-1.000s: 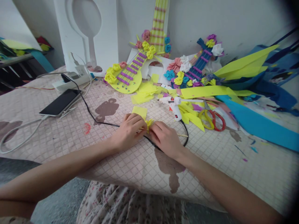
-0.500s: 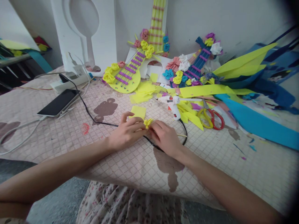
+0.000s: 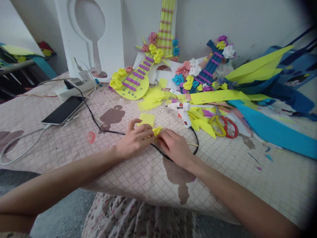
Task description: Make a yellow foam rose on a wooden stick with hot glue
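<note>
Fingers of the right hand (image 3: 175,145) were closed in a narrow pinch on a small, ruffled yellow paper flower (image 3: 157,131), which was held between the two hands over the patterned tablecloth (image 3: 138,178). By the left hand (image 3: 135,140) its near side was met with the fingertips; whether it was also gripped there could not be made out. Since a second earlier, the left index finger had been lifted and crooked and more of the ruffles had been uncovered, so the hold seemed to have been passed mostly to the right hand. Beyond that hand a thin stick (image 3: 193,144) was seen; behind lay a yellow paper square (image 3: 147,119) and, untouched, a glue gun (image 3: 184,119).
</note>
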Demonstrator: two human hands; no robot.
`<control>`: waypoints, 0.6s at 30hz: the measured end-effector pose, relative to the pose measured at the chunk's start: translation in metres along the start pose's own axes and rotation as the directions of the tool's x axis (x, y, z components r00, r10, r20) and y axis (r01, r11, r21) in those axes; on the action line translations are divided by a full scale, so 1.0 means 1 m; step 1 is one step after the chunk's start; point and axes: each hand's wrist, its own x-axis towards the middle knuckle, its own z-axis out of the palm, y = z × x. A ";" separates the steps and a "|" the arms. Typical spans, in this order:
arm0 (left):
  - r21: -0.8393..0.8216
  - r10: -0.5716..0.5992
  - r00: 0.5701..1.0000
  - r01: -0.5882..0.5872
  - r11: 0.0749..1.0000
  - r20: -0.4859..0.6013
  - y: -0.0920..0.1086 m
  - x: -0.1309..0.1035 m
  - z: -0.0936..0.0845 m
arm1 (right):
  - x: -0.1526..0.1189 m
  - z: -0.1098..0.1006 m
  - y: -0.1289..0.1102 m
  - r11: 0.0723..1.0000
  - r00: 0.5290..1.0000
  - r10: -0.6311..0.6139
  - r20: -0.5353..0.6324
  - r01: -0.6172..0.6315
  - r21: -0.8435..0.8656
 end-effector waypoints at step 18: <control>-0.002 -0.107 0.984 0.108 0.994 0.146 0.007 0.000 0.001 | 0.000 -0.001 -0.001 0.992 0.994 -0.092 -0.055 0.086 -0.092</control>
